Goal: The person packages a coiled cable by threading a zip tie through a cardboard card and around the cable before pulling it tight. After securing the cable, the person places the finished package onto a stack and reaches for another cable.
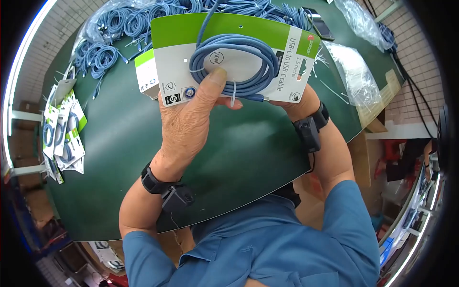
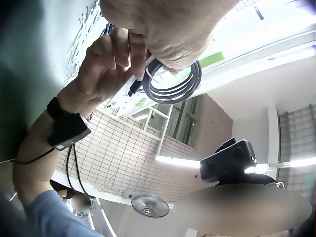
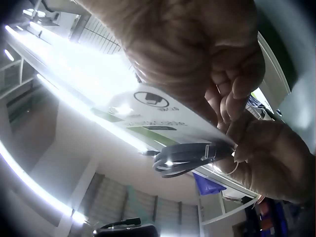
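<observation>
A green and white card [image 1: 167, 48] is held up over the table in the head view, with a coiled blue cable [image 1: 267, 62] lying against its face. A white tie [image 1: 233, 93] loops round the coil's lower side. The left hand [image 1: 189, 115] grips the card's lower left, its thumb pressed on the card inside the coil. Behind the card's lower right, the right hand [image 1: 301, 103] is mostly hidden; in the right wrist view that hand [image 3: 197, 59] lies against the card [image 3: 173, 116], its fingers curled near the tie and the left hand [image 3: 276, 158].
Coiled blue cables [image 1: 100, 60] heap along the table's far side, near a phone [image 1: 319, 24]. Finished-looking carded cables [image 1: 64, 134] pile at the left edge. Another card stack [image 1: 146, 74] stands behind the held card. Plastic bags [image 1: 351, 71] and loose white ties [image 1: 334, 93] lie at the right.
</observation>
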